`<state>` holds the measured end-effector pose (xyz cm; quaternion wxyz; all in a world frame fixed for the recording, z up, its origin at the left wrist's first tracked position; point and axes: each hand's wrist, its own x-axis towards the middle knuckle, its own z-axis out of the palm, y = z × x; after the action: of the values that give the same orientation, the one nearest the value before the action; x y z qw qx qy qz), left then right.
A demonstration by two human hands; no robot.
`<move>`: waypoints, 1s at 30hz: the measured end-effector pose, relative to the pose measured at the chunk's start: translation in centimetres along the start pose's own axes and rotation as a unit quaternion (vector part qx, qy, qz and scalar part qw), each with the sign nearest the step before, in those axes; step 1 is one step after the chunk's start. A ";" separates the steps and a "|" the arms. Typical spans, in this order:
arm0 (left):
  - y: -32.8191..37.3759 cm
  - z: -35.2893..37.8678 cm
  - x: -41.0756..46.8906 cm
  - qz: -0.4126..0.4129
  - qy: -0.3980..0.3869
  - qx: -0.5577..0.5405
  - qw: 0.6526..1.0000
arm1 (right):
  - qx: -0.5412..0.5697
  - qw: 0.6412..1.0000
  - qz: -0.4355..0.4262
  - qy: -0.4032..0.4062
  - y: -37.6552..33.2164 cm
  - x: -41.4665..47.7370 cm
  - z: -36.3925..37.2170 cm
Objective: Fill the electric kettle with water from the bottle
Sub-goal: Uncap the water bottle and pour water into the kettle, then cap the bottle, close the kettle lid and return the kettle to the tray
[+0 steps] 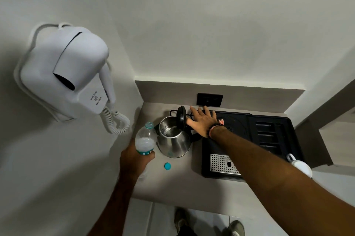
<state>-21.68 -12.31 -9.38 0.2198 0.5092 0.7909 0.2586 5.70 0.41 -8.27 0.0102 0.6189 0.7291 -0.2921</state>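
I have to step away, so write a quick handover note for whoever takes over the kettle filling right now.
Left hand: grips the uncapped clear plastic water bottle, upright beside the kettle.
Right hand: open, flat behind the raised black lid.
Steel electric kettle stands open on the grey counter; blue bottle cap lies in front.
Done: cap off, lid up.
Left: pour, close the lid.

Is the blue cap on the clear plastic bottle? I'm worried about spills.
No, the blue cap lies on the counter, and the clear plastic bottle in the left hand is open.
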 end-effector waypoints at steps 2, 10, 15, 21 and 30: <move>-0.6 0.7 0.2 -0.014 0.037 -0.041 0.998 | 0.000 1.000 0.001 0.001 0.0 0.1 0.1; -1.7 2.7 0.6 -0.060 0.113 -0.152 0.980 | -0.007 1.000 0.011 0.002 0.2 0.4 0.2; -2.5 3.1 -0.4 -0.066 0.089 -0.189 0.976 | -0.005 1.000 0.009 0.001 0.1 0.6 0.4; -4.5 6.8 -7.5 -0.043 0.149 -0.117 0.981 | 0.002 1.000 0.007 0.001 0.2 0.8 0.7; -2.4 10.3 -4.9 0.091 -0.173 0.150 0.969 | 0.015 1.000 0.013 -0.003 -0.1 0.4 0.7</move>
<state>-15.18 -15.72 -18.38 0.2498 0.6429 0.7212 0.0638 5.31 0.49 -8.96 0.0065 0.6272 0.7166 -0.3049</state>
